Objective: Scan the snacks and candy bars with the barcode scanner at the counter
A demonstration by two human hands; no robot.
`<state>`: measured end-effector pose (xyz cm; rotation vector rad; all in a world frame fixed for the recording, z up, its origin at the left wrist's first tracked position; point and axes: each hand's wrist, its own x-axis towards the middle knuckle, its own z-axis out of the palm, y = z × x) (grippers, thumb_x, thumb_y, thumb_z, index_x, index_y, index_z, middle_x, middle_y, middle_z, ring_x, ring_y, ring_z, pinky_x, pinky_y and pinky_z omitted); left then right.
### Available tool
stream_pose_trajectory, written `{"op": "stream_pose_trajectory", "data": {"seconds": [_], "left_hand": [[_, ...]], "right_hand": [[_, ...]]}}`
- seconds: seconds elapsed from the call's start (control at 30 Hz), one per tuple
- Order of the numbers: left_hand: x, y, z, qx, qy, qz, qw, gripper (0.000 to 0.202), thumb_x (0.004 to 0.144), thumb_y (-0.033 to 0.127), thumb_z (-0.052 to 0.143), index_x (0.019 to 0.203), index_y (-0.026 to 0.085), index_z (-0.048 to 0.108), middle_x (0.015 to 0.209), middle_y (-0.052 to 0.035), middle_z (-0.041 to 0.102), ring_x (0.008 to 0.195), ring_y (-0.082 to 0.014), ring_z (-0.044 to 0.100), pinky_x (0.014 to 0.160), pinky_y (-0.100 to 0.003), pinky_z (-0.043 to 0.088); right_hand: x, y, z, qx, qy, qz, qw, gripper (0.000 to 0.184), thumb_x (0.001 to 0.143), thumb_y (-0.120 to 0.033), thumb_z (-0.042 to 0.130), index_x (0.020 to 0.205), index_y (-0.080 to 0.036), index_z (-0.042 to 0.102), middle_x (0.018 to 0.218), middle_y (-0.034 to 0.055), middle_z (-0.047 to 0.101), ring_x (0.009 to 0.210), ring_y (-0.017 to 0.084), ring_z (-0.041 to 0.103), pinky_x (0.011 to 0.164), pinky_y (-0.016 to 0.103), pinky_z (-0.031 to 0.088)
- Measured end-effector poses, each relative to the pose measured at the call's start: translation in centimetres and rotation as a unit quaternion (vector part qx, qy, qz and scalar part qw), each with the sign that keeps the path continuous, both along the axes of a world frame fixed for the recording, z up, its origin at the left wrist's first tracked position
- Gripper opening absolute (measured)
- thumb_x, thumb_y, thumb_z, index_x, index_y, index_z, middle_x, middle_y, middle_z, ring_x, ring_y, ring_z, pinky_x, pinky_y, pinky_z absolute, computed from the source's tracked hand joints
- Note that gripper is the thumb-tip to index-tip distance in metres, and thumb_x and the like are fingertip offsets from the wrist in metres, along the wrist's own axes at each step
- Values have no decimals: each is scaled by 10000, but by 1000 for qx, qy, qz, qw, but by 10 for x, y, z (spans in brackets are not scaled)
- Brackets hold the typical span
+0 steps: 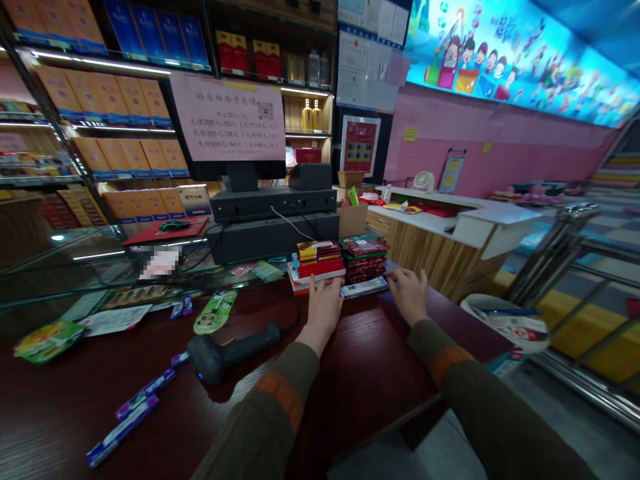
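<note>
A slim white-and-blue packet [364,287] lies across the dark red counter in front of two stacks of goods. My left hand [324,308] is closed at its left end, close against the stack of red and yellow packets [320,257]. At the packet's right end, my right hand [409,295] pinches with thumb and fingertips while its other fingers stay raised. Just behind the packet stands a stack of dark red and green packets [365,259]. A black barcode scanner [225,350] rests on the counter left of my left hand.
Several thin purple-blue sticks [123,430] lie at the left, with a green panda-print packet [216,312] and a green-yellow bag [49,341]. Behind stand the cash drawer [275,233] and a monitor with a paper sign [230,123]. A white bin [505,323] is at the right.
</note>
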<state>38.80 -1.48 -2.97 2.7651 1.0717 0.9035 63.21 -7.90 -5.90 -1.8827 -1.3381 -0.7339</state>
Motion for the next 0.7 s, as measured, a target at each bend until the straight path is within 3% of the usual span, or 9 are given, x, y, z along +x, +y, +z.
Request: {"op": "stream_pose_trajectory", "data": {"seconds": [0.2,0.5,0.7], "left_hand": [[11,7,-7,-21,-10,8,1000,375,882,203,678,1236,240,562,1131,-23,739,1150,-231,607,1245,-524,174],[21,11,-5,-62,7,17,998,433,881,220,688,1292,237,553,1170,-67,713,1180,-255,585,1053,-402,419],[22,11,-8,-88,13,21,996,460,895,209,670,1330,232,521,1194,-83,693,1202,-244,587,1023,-355,433]], "right_hand": [[9,12,-6,-15,43,-27,999,230,937,-252,434,968,-227,660,910,57,736,1044,251,616,1165,582,180],[17,21,-9,-61,56,-76,994,249,925,-269,439,1029,-219,661,958,90,728,1058,254,607,1141,516,201],[18,21,-9,-82,57,-81,992,242,920,-255,444,1026,-217,658,963,94,726,1052,253,603,1125,497,201]]}}
